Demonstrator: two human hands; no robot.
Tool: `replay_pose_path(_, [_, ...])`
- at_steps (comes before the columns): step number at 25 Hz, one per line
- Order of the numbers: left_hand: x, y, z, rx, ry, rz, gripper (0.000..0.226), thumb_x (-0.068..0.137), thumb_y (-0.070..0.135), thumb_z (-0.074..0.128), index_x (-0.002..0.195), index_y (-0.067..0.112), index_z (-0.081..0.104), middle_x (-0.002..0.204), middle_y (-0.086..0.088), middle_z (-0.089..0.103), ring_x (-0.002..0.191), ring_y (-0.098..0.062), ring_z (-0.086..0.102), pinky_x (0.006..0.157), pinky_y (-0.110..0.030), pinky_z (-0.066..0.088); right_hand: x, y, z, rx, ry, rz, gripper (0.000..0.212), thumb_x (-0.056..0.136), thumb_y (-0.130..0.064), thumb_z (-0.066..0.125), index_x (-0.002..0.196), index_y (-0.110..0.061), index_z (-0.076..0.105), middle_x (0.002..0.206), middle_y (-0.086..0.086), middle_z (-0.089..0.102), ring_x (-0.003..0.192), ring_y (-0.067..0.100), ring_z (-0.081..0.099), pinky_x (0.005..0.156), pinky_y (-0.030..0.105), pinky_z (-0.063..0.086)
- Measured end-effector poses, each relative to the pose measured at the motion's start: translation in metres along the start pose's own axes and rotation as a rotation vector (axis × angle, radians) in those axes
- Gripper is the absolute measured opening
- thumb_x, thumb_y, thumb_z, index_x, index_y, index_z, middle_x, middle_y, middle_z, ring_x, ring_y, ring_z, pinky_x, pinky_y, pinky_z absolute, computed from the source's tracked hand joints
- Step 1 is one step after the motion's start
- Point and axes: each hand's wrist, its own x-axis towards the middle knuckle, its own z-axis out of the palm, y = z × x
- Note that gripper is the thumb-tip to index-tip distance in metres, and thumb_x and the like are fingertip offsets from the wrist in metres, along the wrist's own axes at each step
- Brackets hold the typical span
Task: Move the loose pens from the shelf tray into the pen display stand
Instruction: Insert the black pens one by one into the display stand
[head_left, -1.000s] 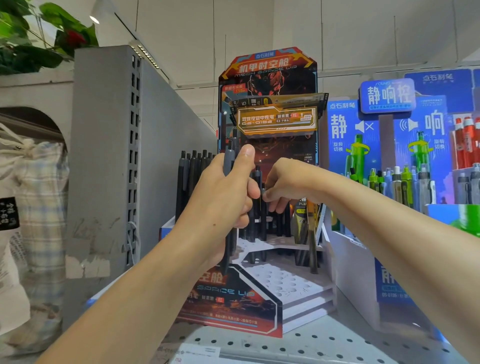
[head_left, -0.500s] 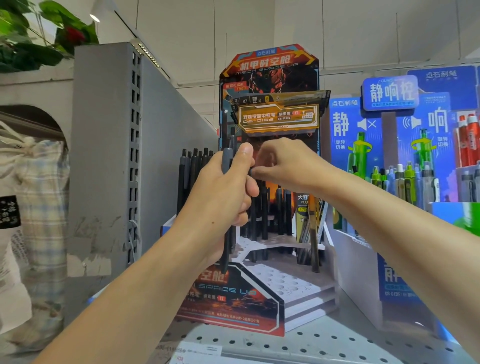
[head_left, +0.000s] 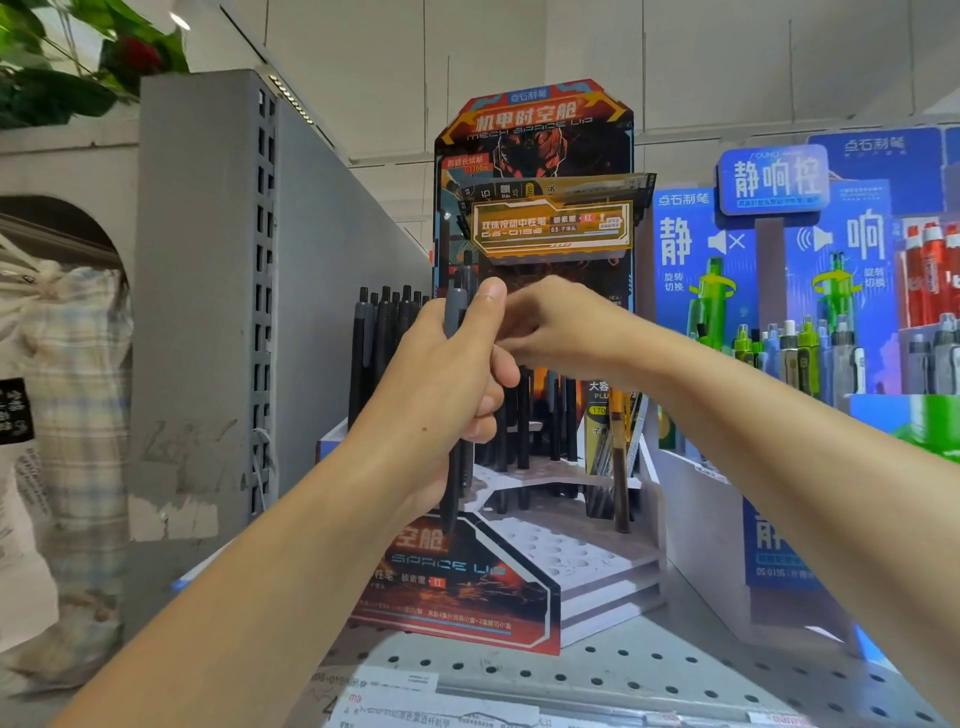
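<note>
R hand (head_left: 550, 325) fingertips blurred, hidden

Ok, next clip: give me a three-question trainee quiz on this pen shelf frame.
1. True or false: the left hand grips a bundle of dark pens held upright.
2. Where are the right hand's fingertips? A) at the tops of the held pens B) on the green pens C) flat on the shelf
3. Fill in: the front white steps of the pen stand show rows of empty ____.

Key: 1 true; 2 A; 3 holes.
</note>
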Motion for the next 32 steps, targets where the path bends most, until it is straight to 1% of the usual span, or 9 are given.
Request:
replay_pose_path(3, [0.001,0.003,0.002,0.002,-0.021,-0.013,0.05,0.097,0.057,0.049,0.137,0.026,0.044,0.061,0.002,0.057,0.042,-0.004,0.04,0.037,-0.017,0.032,-0.011,-0.005,-0.016,0.483,0.001,-0.009,0.02,0.1,-0.03,0.063,0.103,-0.014,0.074,0.076,-0.007,0.069,0.066,0.008,0.055,0.062,0.023,0.045])
replay_pose_path(8, [0.004,0.008,0.009,-0.034,-0.087,-0.028,0.06,0.094,0.062,0.049,0.13,0.015,0.05,0.063,0.0,0.059,0.043,-0.005,0.044,0.036,-0.017,0.037,-0.022,-0.002,-0.029,0.804,-0.297,-0.102,0.022,0.103,-0.023,0.054,0.097,-0.014,0.073,0.078,-0.005,0.063,0.071,0.009,0.049,0.072,0.029,0.038])
replay_pose_path(11, [0.001,0.01,0.011,-0.092,-0.125,-0.01,0.054,0.097,0.058,0.047,0.123,0.012,0.058,0.071,-0.008,0.067,0.052,-0.012,0.06,0.041,-0.024,0.05,-0.019,0.002,-0.033,0.89,-0.225,-0.063,0.016,0.101,-0.021,0.059,0.101,-0.008,0.067,0.079,-0.002,0.065,0.071,0.01,0.055,0.074,0.029,0.041])
replay_pose_path(13, [-0.003,0.01,0.009,-0.101,-0.121,-0.012,0.046,0.099,0.055,0.045,0.124,0.019,0.058,0.077,-0.012,0.071,0.061,-0.018,0.07,0.049,-0.031,0.057,-0.013,0.004,-0.04,0.938,-0.058,0.001,0.014,0.102,-0.02,0.059,0.102,-0.007,0.064,0.08,0.002,0.071,0.069,0.01,0.062,0.068,0.025,0.049])
replay_pose_path(16, [-0.007,0.01,0.003,-0.048,-0.071,-0.023,0.042,0.099,0.056,0.044,0.126,0.024,0.051,0.074,-0.011,0.073,0.054,-0.02,0.067,0.044,-0.028,0.053,-0.004,0.013,-0.051,0.9,0.294,0.129,0.012,0.1,-0.016,0.059,0.102,-0.004,0.063,0.086,0.013,0.072,0.058,0.011,0.065,0.055,0.022,0.056])
replay_pose_path(18, [-0.008,0.01,0.0,0.013,-0.039,-0.016,0.042,0.099,0.057,0.042,0.121,0.024,0.054,0.064,-0.007,0.066,0.039,-0.014,0.051,0.035,-0.02,0.039,0.001,0.022,-0.053,0.746,0.385,0.193,0.015,0.099,-0.014,0.061,0.104,0.0,0.062,0.088,0.018,0.069,0.057,0.015,0.068,0.054,0.024,0.057])
replay_pose_path(20, [-0.009,0.011,-0.002,0.044,-0.007,-0.003,0.041,0.098,0.059,0.044,0.115,0.025,0.059,0.057,0.0,0.056,0.036,-0.008,0.037,0.033,-0.017,0.027,0.003,0.03,-0.047,0.528,0.301,0.248,0.015,0.096,-0.011,0.066,0.103,0.001,0.061,0.085,0.02,0.071,0.061,0.021,0.074,0.056,0.028,0.06])
replay_pose_path(25, [-0.009,0.017,0.0,0.047,0.026,-0.038,0.052,0.092,0.071,0.044,0.108,0.023,0.058,0.059,0.006,0.047,0.04,-0.004,0.032,0.034,-0.017,0.025,0.009,0.04,-0.025,0.2,0.107,0.337,0.014,0.091,-0.003,0.071,0.092,0.0,0.058,0.069,0.019,0.074,0.066,0.031,0.077,0.066,0.042,0.065])
replay_pose_path(32, [-0.001,0.015,-0.001,-0.102,0.015,-0.077,0.029,0.101,0.035,0.033,0.088,0.017,0.052,0.053,0.005,0.044,0.041,-0.008,0.034,0.034,-0.019,0.027,0.016,0.041,-0.011,0.101,0.044,0.346,0.017,0.09,-0.005,0.073,0.084,-0.001,0.058,0.058,0.011,0.072,0.062,0.026,0.076,0.062,0.037,0.065])
